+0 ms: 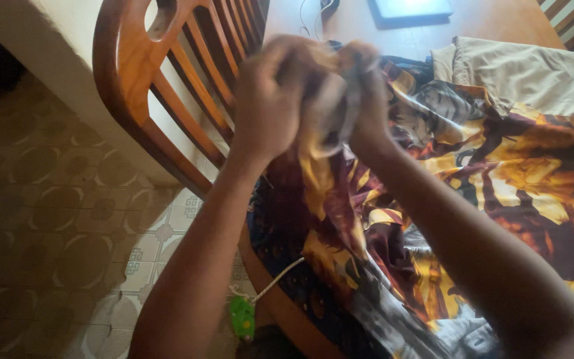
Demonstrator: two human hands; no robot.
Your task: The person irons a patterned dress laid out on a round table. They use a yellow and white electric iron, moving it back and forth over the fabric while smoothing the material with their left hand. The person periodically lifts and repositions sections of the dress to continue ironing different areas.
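Observation:
A patterned cloth [499, 179] in yellow, maroon and dark blue is spread across a wooden table [486, 20]. Both my hands are raised above its left part and grip a bunched fold of it. My left hand [268, 106] holds the fold from the left, fingers closed. My right hand [367, 93] pinches the same bunch from the right. The hands are motion-blurred, so the fingers are hard to make out. The cloth hangs down from the hands over the table's near edge.
A wooden slat-back chair [167, 86] stands left of the table. A folded beige cloth [519, 73] lies at the back right. A dark flat device [410, 10] lies at the far edge. A white cord with a green end [242, 318] dangles over a patterned tile floor [54, 199].

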